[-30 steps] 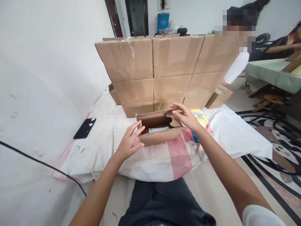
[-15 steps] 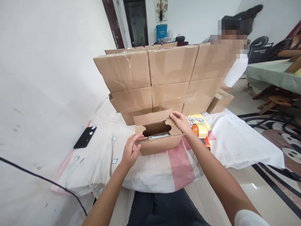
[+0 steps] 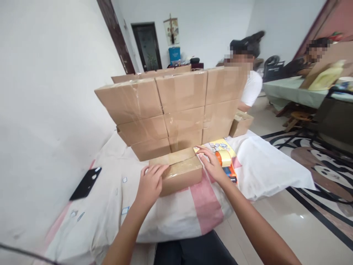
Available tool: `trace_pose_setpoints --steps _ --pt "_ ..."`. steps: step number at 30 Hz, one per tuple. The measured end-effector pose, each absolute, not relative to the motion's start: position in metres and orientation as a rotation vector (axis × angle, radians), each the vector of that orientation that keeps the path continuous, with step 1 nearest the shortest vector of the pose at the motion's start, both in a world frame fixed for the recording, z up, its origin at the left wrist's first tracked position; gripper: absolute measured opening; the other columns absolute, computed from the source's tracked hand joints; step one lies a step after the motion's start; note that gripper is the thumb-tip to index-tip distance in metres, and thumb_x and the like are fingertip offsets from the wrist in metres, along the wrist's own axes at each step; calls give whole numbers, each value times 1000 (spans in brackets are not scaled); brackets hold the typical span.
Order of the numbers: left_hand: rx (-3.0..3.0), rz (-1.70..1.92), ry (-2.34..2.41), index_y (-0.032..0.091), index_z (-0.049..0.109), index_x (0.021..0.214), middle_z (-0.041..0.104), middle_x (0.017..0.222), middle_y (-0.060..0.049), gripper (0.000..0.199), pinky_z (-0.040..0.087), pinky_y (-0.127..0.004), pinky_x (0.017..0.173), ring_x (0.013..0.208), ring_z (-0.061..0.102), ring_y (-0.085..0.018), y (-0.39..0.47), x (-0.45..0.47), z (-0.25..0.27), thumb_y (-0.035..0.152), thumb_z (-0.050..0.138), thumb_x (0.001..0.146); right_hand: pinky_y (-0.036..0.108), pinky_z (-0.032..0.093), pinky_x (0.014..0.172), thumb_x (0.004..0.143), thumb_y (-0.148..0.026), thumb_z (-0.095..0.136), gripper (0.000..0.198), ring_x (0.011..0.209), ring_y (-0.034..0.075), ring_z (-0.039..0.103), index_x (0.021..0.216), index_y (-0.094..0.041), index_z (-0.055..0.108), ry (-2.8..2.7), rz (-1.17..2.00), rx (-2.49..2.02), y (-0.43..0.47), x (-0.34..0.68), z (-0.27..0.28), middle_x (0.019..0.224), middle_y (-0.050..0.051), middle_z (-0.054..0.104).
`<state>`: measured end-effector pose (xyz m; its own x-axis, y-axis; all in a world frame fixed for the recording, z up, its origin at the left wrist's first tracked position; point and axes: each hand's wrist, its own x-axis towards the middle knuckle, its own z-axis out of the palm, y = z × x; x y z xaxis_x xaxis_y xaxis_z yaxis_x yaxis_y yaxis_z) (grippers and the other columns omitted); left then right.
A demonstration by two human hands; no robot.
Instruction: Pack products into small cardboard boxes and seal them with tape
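Observation:
A small cardboard box [image 3: 180, 180] sits in front of me on the cloth-covered table, with its top flaps folded down and a thin seam between them. My left hand [image 3: 151, 183] rests over the box's left end, fingers laid out across the top. At the opposite end, my right hand [image 3: 211, 163] has its fingers apart, near or touching the top right corner. The contents of the box are hidden. Beside my right hand lies an orange tape dispenser [image 3: 226, 162] with a roll of yellowish tape, partly over a yellow patterned sheet [image 3: 213, 144].
Stacked taped cartons [image 3: 183, 92] form a wall behind the box. A black phone [image 3: 86, 184] lies at the left near the wall. One more carton [image 3: 241, 123] stands at the right, near a person in a white sleeve [image 3: 252, 86]. Another person sits at a farther table [image 3: 289, 88].
The box's open flaps have been folded down, covering the inside. My left fingers have moved from the front rim onto the top. The view has swung to the right.

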<state>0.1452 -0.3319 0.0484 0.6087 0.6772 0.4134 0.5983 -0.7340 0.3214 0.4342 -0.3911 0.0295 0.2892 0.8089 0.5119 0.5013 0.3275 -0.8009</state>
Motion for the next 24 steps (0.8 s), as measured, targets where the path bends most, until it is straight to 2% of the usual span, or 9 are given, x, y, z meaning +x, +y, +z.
trace_pose_setpoints --steps 3,5,8,10,12,14,16,21,24 --pt "2805 766 1090 28 59 131 71 121 -6 35 41 -47 101 112 65 -25 -335 151 48 32 47 98 50 37 115 94 -43 55 24 129 28 56 110 -27 64 -1138 56 -1425 -417 463 20 132 10 65" --pt "2887 783 1087 27 61 129 70 118 -7 39 46 -45 94 107 66 -27 -334 154 44 44 55 95 54 41 110 89 -46 59 35 125 31 56 116 -23 61 -922 -15 -1542 -432 489 7 130 13 63" --pt "2983 815 1071 26 65 125 69 114 -9 40 50 -40 81 98 67 -27 -329 158 40 48 58 92 51 54 94 77 -52 67 70 113 32 63 135 -19 46 -692 221 -1645 -445 520 -16 129 17 61" --pt "3021 818 1056 25 66 124 68 117 -10 41 51 -40 81 96 67 -27 -326 160 40 49 58 92 46 58 84 73 -51 71 84 101 30 69 143 -19 37 -666 481 -1637 -448 528 -27 120 15 67" --pt "3048 800 1036 24 65 125 69 120 -9 42 51 -41 82 99 67 -28 -324 161 39 49 59 91 43 59 81 73 -49 73 74 92 29 71 136 -18 47 -734 690 -1583 -450 526 -32 107 12 73" --pt "3065 791 1026 24 64 127 70 119 -8 42 50 -41 84 102 67 -28 -323 161 39 47 58 93 43 58 82 75 -49 73 51 90 30 72 115 -18 64 -840 825 -1487 -452 519 -32 99 11 75" --pt "3078 804 1030 25 63 128 71 119 -8 42 48 -42 85 103 67 -28 -323 161 37 47 56 93 43 58 83 79 -52 70 39 90 31 72 97 -17 71 -931 863 -1423 -453 512 -32 95 11 76" --pt "3079 843 1103 23 61 133 68 126 -11 47 44 -43 90 110 64 -29 -326 159 30 49 55 94 42 57 82 82 -51 67 41 92 31 70 103 -16 72 -967 549 -1477 -446 500 -45 99 11 76" --pt "3057 815 1152 23 64 130 65 130 -12 45 43 -45 93 113 61 -30 -328 159 28 50 54 95 39 57 81 85 -49 64 38 90 28 70 103 -16 71 -958 486 -1448 -441 495 -56 98 10 76"
